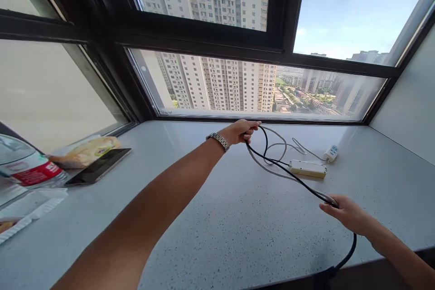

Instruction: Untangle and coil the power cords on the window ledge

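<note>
My left hand (242, 131), with a metal watch on its wrist, is closed around a black cable and a grey cable near the window. Both cables stretch from there to my right hand (348, 213), which is closed on them at the right. Between the hands runs the black cable (288, 171), with the grey cable (267, 170) sagging just below it. Loops of grey cable lie on the sill behind. A white and yellow box (307, 169) is joined to a black lead. Beside it sits a white plug-like block (331, 153) on the grey cord. Below my right hand a thicker black cable hangs to the front edge.
On the left of the speckled white sill (217, 231) lie a phone (98, 166), a wrapped bread-like food pack (84, 153) and a large plastic bottle (27, 163). A white paper tray (34, 206) is nearer. Dark-framed windows (217, 41) border the back and left.
</note>
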### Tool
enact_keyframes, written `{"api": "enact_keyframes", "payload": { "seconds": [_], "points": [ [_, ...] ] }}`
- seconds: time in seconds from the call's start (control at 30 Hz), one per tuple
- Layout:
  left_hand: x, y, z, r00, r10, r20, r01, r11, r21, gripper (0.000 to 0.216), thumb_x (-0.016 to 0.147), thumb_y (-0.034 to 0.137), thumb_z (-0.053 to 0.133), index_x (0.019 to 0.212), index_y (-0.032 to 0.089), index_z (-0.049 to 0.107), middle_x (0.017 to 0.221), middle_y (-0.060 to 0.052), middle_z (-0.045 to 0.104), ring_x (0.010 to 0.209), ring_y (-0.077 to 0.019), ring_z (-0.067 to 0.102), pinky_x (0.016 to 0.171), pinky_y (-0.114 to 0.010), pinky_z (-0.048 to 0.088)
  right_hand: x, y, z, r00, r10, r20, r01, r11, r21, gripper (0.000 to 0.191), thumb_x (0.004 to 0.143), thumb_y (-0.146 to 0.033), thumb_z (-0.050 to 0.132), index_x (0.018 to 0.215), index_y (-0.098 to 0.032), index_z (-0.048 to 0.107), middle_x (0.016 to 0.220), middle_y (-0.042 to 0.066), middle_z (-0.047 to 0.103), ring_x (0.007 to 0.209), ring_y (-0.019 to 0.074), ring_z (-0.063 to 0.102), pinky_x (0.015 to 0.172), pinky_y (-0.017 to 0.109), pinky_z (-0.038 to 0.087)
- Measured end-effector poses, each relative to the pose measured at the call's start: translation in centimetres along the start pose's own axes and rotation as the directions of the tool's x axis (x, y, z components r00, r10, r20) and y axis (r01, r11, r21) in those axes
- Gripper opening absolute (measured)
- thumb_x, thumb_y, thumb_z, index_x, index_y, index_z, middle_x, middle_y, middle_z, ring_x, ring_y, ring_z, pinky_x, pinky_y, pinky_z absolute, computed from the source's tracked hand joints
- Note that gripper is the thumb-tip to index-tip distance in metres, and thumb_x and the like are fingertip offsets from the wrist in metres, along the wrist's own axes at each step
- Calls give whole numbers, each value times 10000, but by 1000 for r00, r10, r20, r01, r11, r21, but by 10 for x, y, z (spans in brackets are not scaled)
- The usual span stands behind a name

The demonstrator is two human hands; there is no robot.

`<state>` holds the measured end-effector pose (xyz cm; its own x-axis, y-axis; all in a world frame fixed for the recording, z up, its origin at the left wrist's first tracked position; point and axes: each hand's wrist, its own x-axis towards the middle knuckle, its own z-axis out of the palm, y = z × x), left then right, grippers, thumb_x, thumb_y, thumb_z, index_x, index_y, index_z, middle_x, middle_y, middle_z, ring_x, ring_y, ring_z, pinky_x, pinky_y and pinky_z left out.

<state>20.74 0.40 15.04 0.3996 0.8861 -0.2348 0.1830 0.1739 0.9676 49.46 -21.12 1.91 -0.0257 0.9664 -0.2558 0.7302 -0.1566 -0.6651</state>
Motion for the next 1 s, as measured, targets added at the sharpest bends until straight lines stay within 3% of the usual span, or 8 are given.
{"api": "enact_keyframes", "payload": {
  "seconds": [0.17,0.27,0.37,0.5,0.63,0.8,0.87,1.0],
  "points": [
    [-16,-38,15,974,-24,226,53,991,-119,333,885,410,520,685,145,522,440,109,227,303,-22,184,340,-177,315,11,16,-54,954,127,-272,-251,835,-489,340,799,-488,498,624,-199,539,547,54,538,397,133,402,406,248,230],
    [-21,-60,23,953,-22,303,95,969,-227,353,905,401,486,666,142,514,436,104,242,298,-17,176,334,-168,286,23,5,-81,886,43,-462,-351,715,-605,339,818,-461,491,605,-203,545,551,79,570,383,146,440,417,253,254],
    [-21,-75,20,972,9,235,100,888,-448,313,900,324,504,648,138,501,427,106,258,285,-15,186,325,-167,267,33,-1,-90,800,-98,-592,-384,673,-632,363,858,-489,442,685,-207,592,564,86,587,439,182,498,442,257,263],
    [-17,-83,1,999,24,21,-1,690,-724,257,889,224,481,644,149,463,407,116,253,273,-19,223,335,-158,279,43,17,-80,796,-183,-578,-330,669,-666,507,896,-556,333,671,-188,600,542,96,587,453,194,518,422,245,238],
    [-14,-90,-11,995,-10,-100,-75,589,-805,254,884,188,413,632,165,420,377,116,257,272,-28,257,366,-159,322,46,42,-62,807,-246,-538,-256,674,-693,614,909,-610,241,647,-169,578,511,89,576,402,158,484,407,222,209],
    [-9,-101,-6,981,-72,-179,-124,474,-872,318,924,262,413,623,160,430,352,112,274,266,-31,278,355,-167,307,40,68,-43,802,-345,-488,-154,670,-727,665,917,-618,203,623,-148,570,473,72,550,353,114,442,393,195,175],
    [-7,-101,-3,976,-89,-196,-139,436,-889,341,939,280,411,624,154,443,353,104,299,268,-34,303,350,-169,308,35,82,-36,774,-433,-463,-86,651,-754,672,929,-601,189,616,-143,568,449,52,529,327,98,423,380,180,158],
    [-4,-97,5,968,-95,-231,-182,364,-914,348,959,237,370,649,135,490,375,81,363,284,-38,354,354,-168,327,25,112,-27,650,-635,-418,27,569,-822,638,957,-537,228,617,-135,588,444,23,526,291,62,412,364,152,146]
  ]
}}
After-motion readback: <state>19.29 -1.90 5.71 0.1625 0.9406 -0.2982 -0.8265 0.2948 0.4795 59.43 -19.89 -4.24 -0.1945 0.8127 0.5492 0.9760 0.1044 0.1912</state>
